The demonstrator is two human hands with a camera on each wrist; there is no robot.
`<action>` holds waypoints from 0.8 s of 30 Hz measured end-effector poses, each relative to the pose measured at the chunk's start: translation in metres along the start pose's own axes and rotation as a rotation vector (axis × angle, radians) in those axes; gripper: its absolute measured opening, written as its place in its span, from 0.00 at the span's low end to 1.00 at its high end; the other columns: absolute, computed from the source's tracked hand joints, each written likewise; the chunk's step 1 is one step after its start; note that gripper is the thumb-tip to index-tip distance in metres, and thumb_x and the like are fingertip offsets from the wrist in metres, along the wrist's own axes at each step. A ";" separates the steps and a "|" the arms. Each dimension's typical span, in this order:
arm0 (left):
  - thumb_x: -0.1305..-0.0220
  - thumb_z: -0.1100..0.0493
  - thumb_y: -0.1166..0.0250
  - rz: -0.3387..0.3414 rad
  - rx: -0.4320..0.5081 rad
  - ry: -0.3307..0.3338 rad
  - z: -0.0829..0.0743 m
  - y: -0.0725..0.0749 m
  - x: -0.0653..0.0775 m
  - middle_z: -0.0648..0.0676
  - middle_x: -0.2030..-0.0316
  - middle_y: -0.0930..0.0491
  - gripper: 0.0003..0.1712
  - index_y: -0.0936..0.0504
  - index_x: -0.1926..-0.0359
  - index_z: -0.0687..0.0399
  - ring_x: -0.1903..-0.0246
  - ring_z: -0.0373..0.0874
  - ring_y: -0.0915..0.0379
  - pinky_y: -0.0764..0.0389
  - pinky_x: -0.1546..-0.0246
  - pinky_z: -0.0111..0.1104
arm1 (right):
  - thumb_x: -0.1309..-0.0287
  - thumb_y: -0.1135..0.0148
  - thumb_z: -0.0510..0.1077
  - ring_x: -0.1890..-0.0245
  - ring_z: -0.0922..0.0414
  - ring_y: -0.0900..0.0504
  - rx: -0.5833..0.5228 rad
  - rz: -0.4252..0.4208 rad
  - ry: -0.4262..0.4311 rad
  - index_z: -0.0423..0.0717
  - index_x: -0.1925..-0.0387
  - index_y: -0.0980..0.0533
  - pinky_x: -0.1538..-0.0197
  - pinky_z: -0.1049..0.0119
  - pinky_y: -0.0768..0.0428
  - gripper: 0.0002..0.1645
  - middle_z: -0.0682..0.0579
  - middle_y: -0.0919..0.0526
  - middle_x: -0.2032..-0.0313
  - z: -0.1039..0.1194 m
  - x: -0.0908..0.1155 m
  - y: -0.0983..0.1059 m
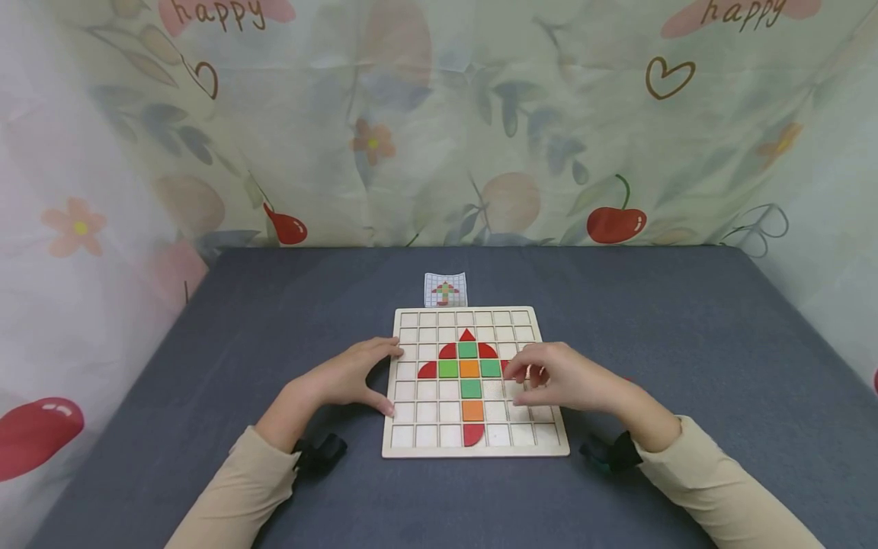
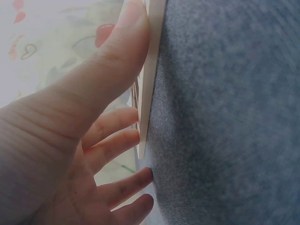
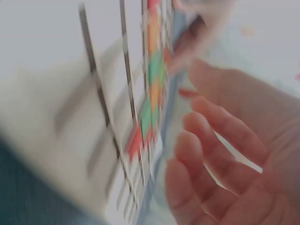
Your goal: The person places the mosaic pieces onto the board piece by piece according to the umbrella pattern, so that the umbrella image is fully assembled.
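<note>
A wooden grid board [image 1: 418,435] lies on the table, holding a pattern of red, green and orange pieces. A red triangle [image 1: 467,335] tops the pattern, and a red quarter-circle [image 1: 473,435] sits at its bottom. An orange square [image 1: 469,369] is in the middle row, between green squares. My left hand [image 1: 351,374] rests its spread thumb and fingertips along the board's left edge. Over the board's right side hovers my right hand [image 1: 562,375], fingers loosely bent and holding nothing. Its fingertips partly hide a red piece [image 1: 505,367] at the row's right end.
A small pattern card [image 1: 446,290] stands behind the board's far edge, showing a similar figure. A dark grey cloth covers the table [image 1: 309,297]. Behind it hangs a printed curtain [image 1: 439,152]. Each wrist wears a black strap, like this left one [image 1: 322,454].
</note>
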State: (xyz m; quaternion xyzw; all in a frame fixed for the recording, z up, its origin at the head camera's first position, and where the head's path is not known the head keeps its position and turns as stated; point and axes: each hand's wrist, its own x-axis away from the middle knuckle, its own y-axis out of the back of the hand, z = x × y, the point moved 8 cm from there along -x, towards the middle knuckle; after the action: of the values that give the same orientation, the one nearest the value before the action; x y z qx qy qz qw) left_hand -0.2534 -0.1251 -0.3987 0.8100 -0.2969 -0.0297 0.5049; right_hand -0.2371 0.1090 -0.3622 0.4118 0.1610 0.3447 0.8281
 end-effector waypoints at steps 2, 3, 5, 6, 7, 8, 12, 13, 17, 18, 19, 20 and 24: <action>0.58 0.44 0.25 0.000 0.001 -0.002 0.000 0.000 0.000 0.60 0.30 0.44 0.52 0.37 0.34 0.59 0.31 0.57 0.49 0.42 0.33 0.51 | 0.52 0.30 0.44 0.73 0.66 0.27 -0.010 0.004 -0.043 0.44 0.61 0.20 0.67 0.73 0.24 0.15 0.52 0.19 0.66 -0.013 0.008 0.011; 0.58 0.44 0.25 0.000 0.001 -0.004 0.000 0.000 0.000 0.60 0.30 0.44 0.52 0.37 0.34 0.59 0.31 0.57 0.49 0.42 0.33 0.51 | 0.52 0.30 0.44 0.73 0.67 0.27 -0.013 0.006 -0.064 0.44 0.60 0.20 0.67 0.73 0.24 0.16 0.51 0.19 0.66 -0.020 0.012 0.016; 0.58 0.44 0.25 0.000 0.001 -0.008 0.000 0.000 0.000 0.60 0.30 0.44 0.52 0.37 0.35 0.59 0.31 0.57 0.49 0.42 0.33 0.51 | 0.52 0.29 0.46 0.73 0.68 0.27 -0.016 0.014 -0.091 0.44 0.60 0.21 0.67 0.72 0.23 0.17 0.50 0.19 0.65 -0.032 0.021 0.025; 0.58 0.44 0.25 -0.001 0.001 -0.009 0.000 0.000 0.000 0.60 0.30 0.44 0.52 0.37 0.35 0.59 0.31 0.57 0.49 0.42 0.33 0.51 | 0.53 0.29 0.47 0.73 0.69 0.26 -0.018 0.020 -0.104 0.45 0.60 0.21 0.67 0.72 0.23 0.18 0.50 0.19 0.64 -0.039 0.026 0.029; 0.58 0.44 0.25 -0.001 0.000 -0.009 0.000 0.000 0.000 0.60 0.30 0.44 0.52 0.37 0.35 0.59 0.31 0.57 0.49 0.42 0.33 0.51 | 0.53 0.29 0.48 0.72 0.69 0.26 -0.020 0.023 -0.115 0.45 0.60 0.21 0.66 0.72 0.23 0.18 0.50 0.19 0.63 -0.045 0.030 0.033; 0.58 0.44 0.25 -0.002 0.000 -0.010 0.000 0.000 0.000 0.60 0.30 0.44 0.52 0.37 0.35 0.59 0.31 0.57 0.49 0.42 0.33 0.51 | 0.53 0.29 0.49 0.72 0.69 0.26 -0.022 0.031 -0.123 0.45 0.60 0.21 0.66 0.72 0.23 0.19 0.50 0.19 0.62 -0.050 0.035 0.036; 0.58 0.44 0.25 -0.003 0.002 -0.007 0.000 0.000 0.001 0.61 0.31 0.44 0.52 0.37 0.35 0.59 0.31 0.57 0.49 0.42 0.34 0.51 | 0.55 0.28 0.51 0.70 0.68 0.26 -0.054 0.075 -0.171 0.44 0.59 0.21 0.65 0.71 0.23 0.22 0.49 0.19 0.61 -0.072 0.051 0.046; 0.58 0.44 0.25 -0.003 0.002 -0.006 0.000 0.000 0.000 0.60 0.31 0.44 0.52 0.36 0.35 0.59 0.31 0.57 0.49 0.42 0.33 0.51 | 0.55 0.28 0.51 0.70 0.67 0.26 -0.062 0.085 -0.184 0.44 0.59 0.21 0.65 0.71 0.23 0.22 0.49 0.19 0.61 -0.077 0.055 0.048; 0.59 0.44 0.25 -0.002 0.001 -0.002 0.001 0.000 0.000 0.60 0.30 0.44 0.52 0.36 0.35 0.59 0.31 0.57 0.49 0.42 0.33 0.51 | 0.57 0.27 0.50 0.70 0.65 0.27 -0.072 0.113 -0.238 0.44 0.61 0.22 0.65 0.72 0.24 0.22 0.52 0.20 0.65 -0.095 0.069 0.053; 0.59 0.44 0.25 -0.001 0.001 -0.001 0.001 0.000 0.000 0.60 0.30 0.44 0.52 0.36 0.35 0.59 0.31 0.57 0.49 0.42 0.33 0.51 | 0.57 0.27 0.50 0.70 0.66 0.27 -0.073 0.119 -0.248 0.44 0.62 0.22 0.65 0.72 0.25 0.21 0.53 0.20 0.66 -0.099 0.071 0.053; 0.59 0.44 0.25 0.000 0.001 0.001 0.001 0.000 0.000 0.60 0.30 0.44 0.52 0.36 0.35 0.58 0.31 0.57 0.49 0.42 0.33 0.51 | 0.58 0.26 0.50 0.71 0.66 0.28 -0.077 0.124 -0.255 0.44 0.63 0.22 0.66 0.72 0.25 0.21 0.53 0.21 0.67 -0.102 0.074 0.053; 0.59 0.43 0.25 0.000 0.001 0.002 0.001 0.000 0.000 0.60 0.30 0.44 0.52 0.36 0.35 0.58 0.31 0.57 0.49 0.42 0.33 0.51 | 0.58 0.26 0.49 0.71 0.66 0.28 -0.077 0.126 -0.255 0.44 0.63 0.22 0.66 0.72 0.26 0.21 0.53 0.22 0.68 -0.105 0.076 0.053; 0.59 0.44 0.25 0.001 0.004 0.008 0.001 0.000 0.000 0.60 0.30 0.44 0.52 0.36 0.34 0.58 0.31 0.57 0.49 0.42 0.33 0.51 | 0.57 0.27 0.48 0.73 0.67 0.29 -0.076 0.125 -0.215 0.44 0.65 0.23 0.69 0.72 0.27 0.18 0.54 0.24 0.70 -0.108 0.079 0.051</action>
State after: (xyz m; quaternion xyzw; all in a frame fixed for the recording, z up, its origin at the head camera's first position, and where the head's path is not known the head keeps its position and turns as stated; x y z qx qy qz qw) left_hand -0.2539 -0.1258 -0.3997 0.8111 -0.2951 -0.0255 0.5044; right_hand -0.2629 0.2476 -0.3862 0.4241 0.0324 0.3551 0.8325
